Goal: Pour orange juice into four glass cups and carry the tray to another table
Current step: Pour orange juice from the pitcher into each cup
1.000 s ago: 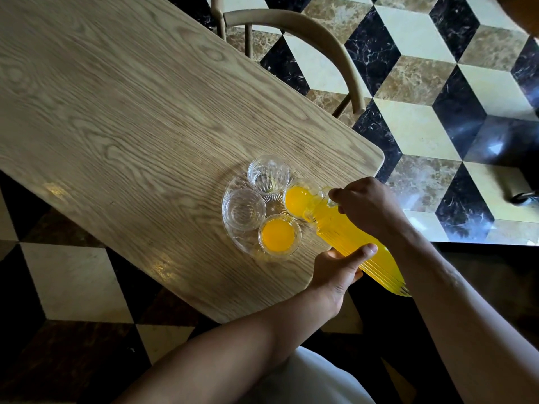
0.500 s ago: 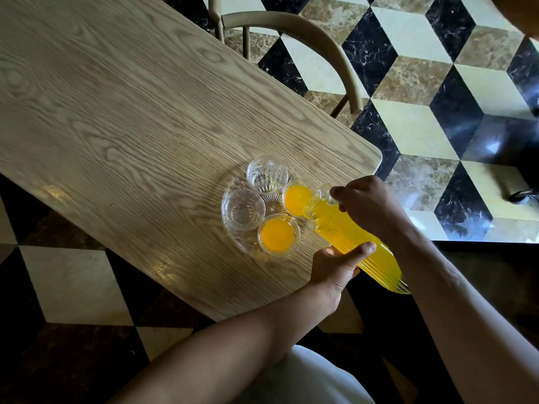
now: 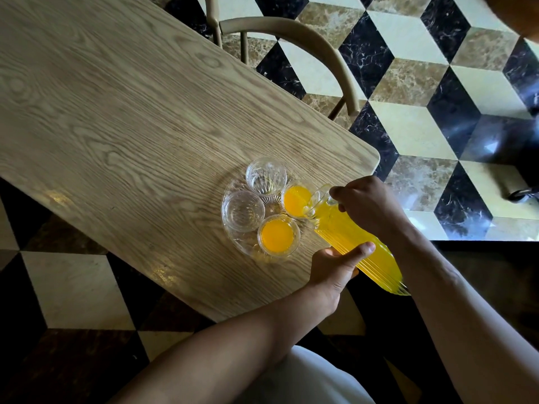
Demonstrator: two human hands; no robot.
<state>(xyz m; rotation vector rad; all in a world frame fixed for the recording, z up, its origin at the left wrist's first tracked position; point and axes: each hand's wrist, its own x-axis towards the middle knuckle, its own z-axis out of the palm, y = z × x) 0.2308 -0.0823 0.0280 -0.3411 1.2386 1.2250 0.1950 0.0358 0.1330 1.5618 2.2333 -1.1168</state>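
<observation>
Wooden worktop (image 3: 122,118) carries a glass tray (image 3: 230,237); both hands, left (image 3: 332,266) and right (image 3: 370,205), grip a tilted, unlabelled ribbed pitcher (image 3: 350,240) over a juice-filled cup (image 3: 297,199).

Dim, sharp view; sunlight glares off the floor (image 3: 493,147) at right

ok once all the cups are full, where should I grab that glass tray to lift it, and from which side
Probably the glass tray's outer rim, one grip on each of two opposite sides, thumbs on top and fingers slid beneath. The four cups crowd its middle, so only the rim is free. The bare stretches show on the left by the empty cup and on the near edge beside the full cup. Keep it level.
</observation>
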